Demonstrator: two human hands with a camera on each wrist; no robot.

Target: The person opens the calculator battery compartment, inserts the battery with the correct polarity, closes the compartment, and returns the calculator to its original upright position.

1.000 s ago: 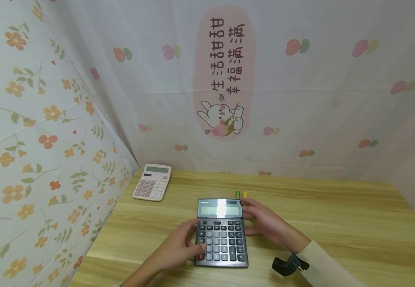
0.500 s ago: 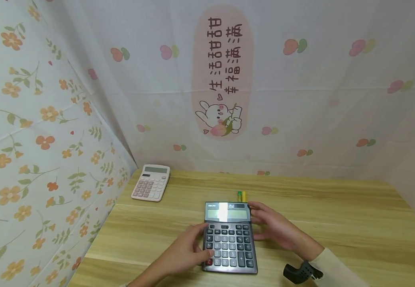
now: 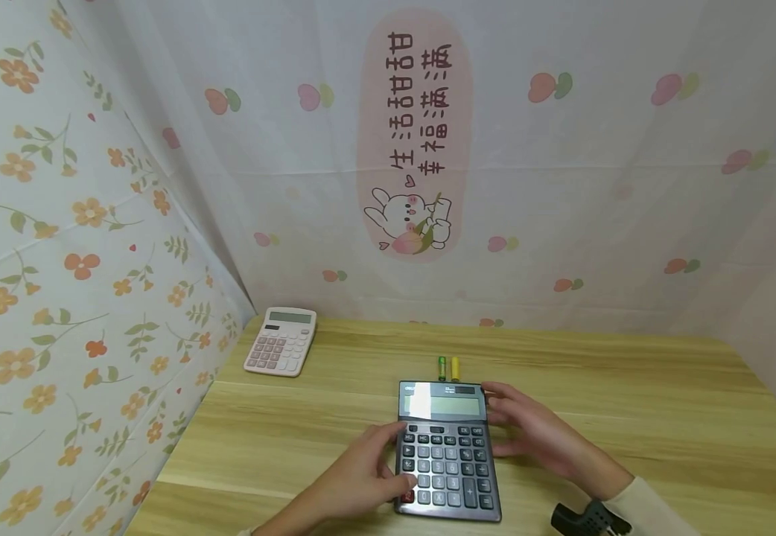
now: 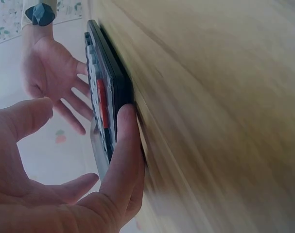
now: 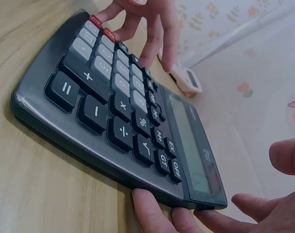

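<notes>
A dark grey desk calculator (image 3: 451,461) with a tilted display lies face up on the wooden table, its keys turned toward me. My left hand (image 3: 364,473) is at its left edge; in the left wrist view the fingers touch the calculator's side (image 4: 119,82) while the thumb stands away from it. On the opposite edge, the fingertips of my right hand (image 3: 535,432) touch the side near the display, as the right wrist view shows. That thumb (image 5: 287,155) is raised clear of the casing. Neither hand wraps round the calculator.
A pale pink calculator (image 3: 281,342) lies at the table's back left corner. Just behind the dark calculator are a small green stick (image 3: 441,368) and a small yellow stick (image 3: 455,369). Patterned cloth (image 3: 281,186) hangs along the back and left.
The dark calculator has slid right and slightly toward me, with both hands moving along at its sides. More of the green and yellow sticks now shows behind it.
</notes>
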